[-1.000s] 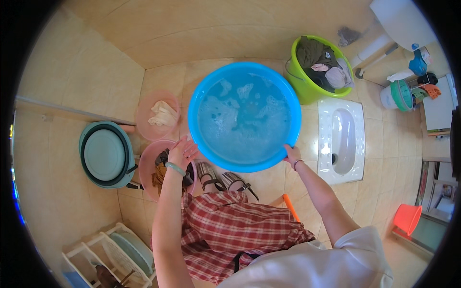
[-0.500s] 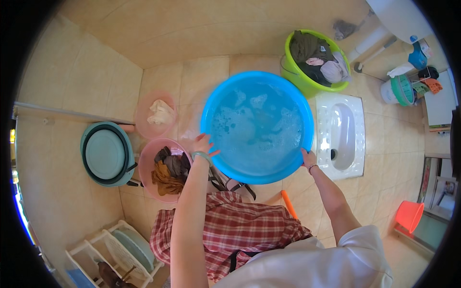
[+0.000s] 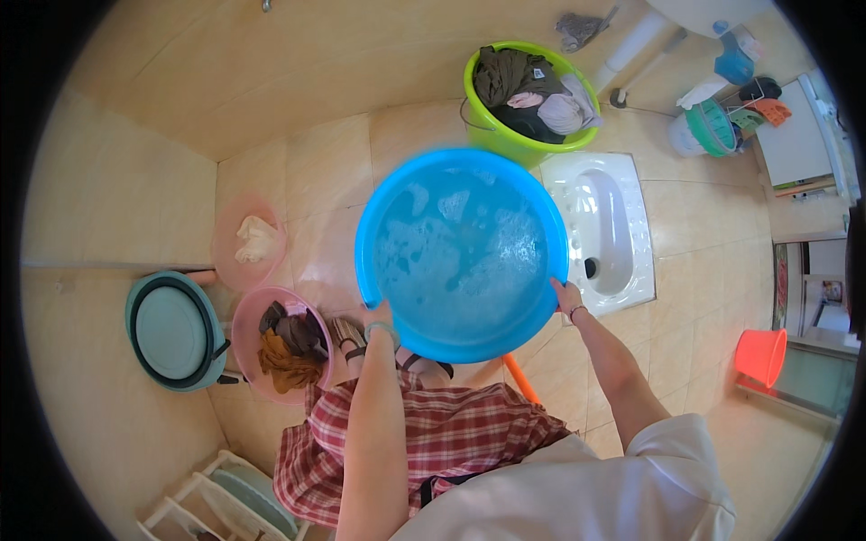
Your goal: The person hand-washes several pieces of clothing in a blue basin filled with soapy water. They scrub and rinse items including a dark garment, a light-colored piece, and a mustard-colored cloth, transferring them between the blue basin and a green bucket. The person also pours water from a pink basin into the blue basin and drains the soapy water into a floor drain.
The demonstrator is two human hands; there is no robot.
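A wide blue basin [image 3: 364, 239] with sudsy water [image 3: 460, 261] in it is in front of me. On its near left rim, my left hand [image 3: 376, 316], with a pale bangle at the wrist, is closed; its fingers are partly hidden. My right hand [image 3: 566, 296] grips the near right rim, thumb on top and the other fingers out of sight underneath. Whether the basin rests on the floor or is raised I cannot tell. My sandalled feet [image 3: 350, 344] are partly below its near edge.
A green bucket [image 3: 593, 137] of clothes stands behind the basin, a squat toilet [image 3: 642, 243] to its right. Left are two pink basins [image 3: 245, 383] [image 3: 219, 230] with clothes and a grey-green folding basin [image 3: 135, 361]. An orange stick [image 3: 520, 379] lies near my feet; a red bucket [image 3: 760, 356] stands far right.
My left hand, spread beside the rim before, has closed on it. The basin has come nearer to me, away from the green bucket. The whole view has shifted somewhat.
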